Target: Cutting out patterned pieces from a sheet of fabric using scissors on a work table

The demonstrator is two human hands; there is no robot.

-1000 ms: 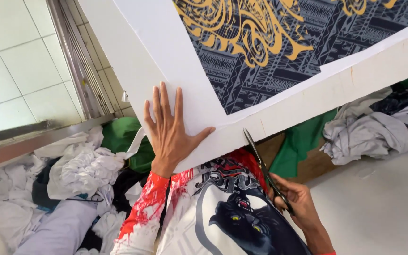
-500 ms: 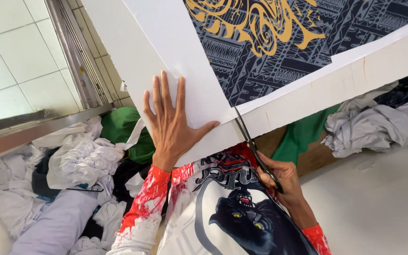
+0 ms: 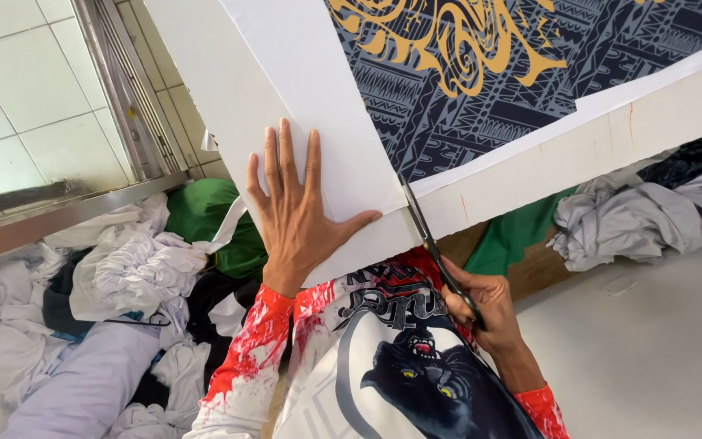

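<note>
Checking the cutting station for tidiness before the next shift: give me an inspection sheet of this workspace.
Surface: white table, edge bare.
Job's things: white paper sheet; dark patterned print with gold design; scissors at the paper's edge.
Clutter: white cloth heap, green cloth, grey cloth pile on the floor.
Grippers: left hand flat on paper; right hand holds scissors.
Cables: nothing seen.
Surroundings: tiled wall, metal frame.

Heaped white and green crumpled garments (image 3: 123, 276) crowd the floor left of the white cutting table (image 3: 530, 175); another grey-white cloth pile (image 3: 627, 219) sits under its right edge (partly hidden). Pale bare floor (image 3: 652, 358) lies open lower right.
</note>
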